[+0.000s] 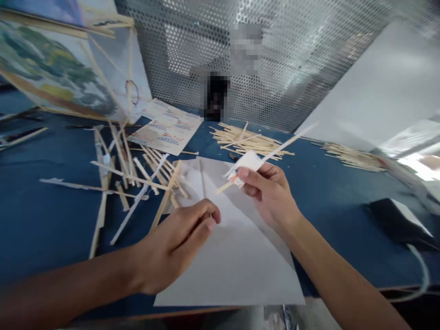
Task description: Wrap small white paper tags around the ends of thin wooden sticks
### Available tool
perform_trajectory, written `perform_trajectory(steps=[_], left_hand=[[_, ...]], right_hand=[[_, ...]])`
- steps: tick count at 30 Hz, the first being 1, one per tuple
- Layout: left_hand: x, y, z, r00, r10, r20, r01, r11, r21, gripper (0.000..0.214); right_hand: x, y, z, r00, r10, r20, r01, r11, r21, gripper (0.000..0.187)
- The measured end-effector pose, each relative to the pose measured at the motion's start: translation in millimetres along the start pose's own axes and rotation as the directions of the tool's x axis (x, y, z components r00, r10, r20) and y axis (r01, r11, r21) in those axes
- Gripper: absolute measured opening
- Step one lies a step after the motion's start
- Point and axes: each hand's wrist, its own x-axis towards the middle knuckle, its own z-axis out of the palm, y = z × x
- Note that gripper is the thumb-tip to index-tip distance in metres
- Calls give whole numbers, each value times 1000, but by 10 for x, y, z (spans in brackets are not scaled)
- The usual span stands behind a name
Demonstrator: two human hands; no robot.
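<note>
My right hand (270,190) pinches a folded piece of sandpaper (250,161), its pale printed back facing out, around a thin wooden stick (292,141). One end of the stick points up to the right; the other shows just below the fold, on the left. Curled in closed just left of it is my left hand (182,243), apart from the stick, with nothing visible between thumb and fingers. Beneath both hands lies a white sheet of paper (237,270).
Loose sticks and strips (127,176) lie scattered at left, near a printed sandpaper sheet (168,130). Stick piles sit at the back (247,140) and right (354,156). A painted board (58,73) stands back left; a black object (395,222) lies right. Perforated metal (292,59) rises behind.
</note>
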Motion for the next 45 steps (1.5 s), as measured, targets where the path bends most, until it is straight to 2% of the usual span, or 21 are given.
perform_trajectory(steps=[4,7,13,15,17,19,20,22,24,26,27,28,31,34,38,41,45], left_hand=[[36,26,-1,998,-29,59,23,994,105,42],[68,5,13,993,-63,97,51,991,120,44],[64,-92,62,999,-28,-19,30,988,149,44],[65,-96,64,1000,6,8,-8,977,215,43],[72,-75,61,996,14,88,-37,965,259,43],[83,-47,57,990,-6,144,-35,959,281,44],[88,-36,56,990,-17,143,-26,956,291,43],[99,-24,54,994,-18,110,-16,953,303,42],[108,-22,51,997,-11,77,-12,954,300,41],[116,-22,49,996,-17,86,-9,955,297,41],[119,-20,49,995,-16,99,-14,953,302,40],[121,-17,48,994,-15,111,-20,952,307,40],[116,-3,47,993,-18,118,-19,950,312,39],[103,6,44,987,-54,150,3,946,324,39],[98,-9,41,991,-38,131,-1,958,288,39],[103,-26,47,994,-23,103,-6,962,272,38],[104,-52,51,995,-31,95,7,969,248,38]], right_hand=[[-3,-27,-42,984,113,138,-103,992,-78,17],[-43,9,6,977,127,173,-121,992,-44,17],[-66,66,102,950,192,247,-202,979,14,21],[-28,22,62,961,178,213,-193,980,49,21],[17,-33,-9,992,96,77,-103,989,105,19],[46,-61,-69,998,13,-62,-7,994,109,16],[52,-59,-84,998,18,-62,-13,996,86,16],[51,-35,-77,991,120,60,-122,992,18,19],[54,-14,-49,976,187,113,-186,982,-16,20],[74,-17,-34,996,76,-52,-75,997,23,16],[88,-28,-37,990,10,-139,-5,999,32,14],[105,-42,-49,988,2,-156,4,999,37,13],[163,-99,-122,989,149,1,-149,988,-46,17],[211,-132,-182,993,41,-111,-42,999,-5,17],[192,-60,-99,995,100,-21,-101,995,-27,17],[165,-5,-27,994,18,-106,-14,999,42,19],[205,-41,-93,981,189,42,-190,982,17,23]])
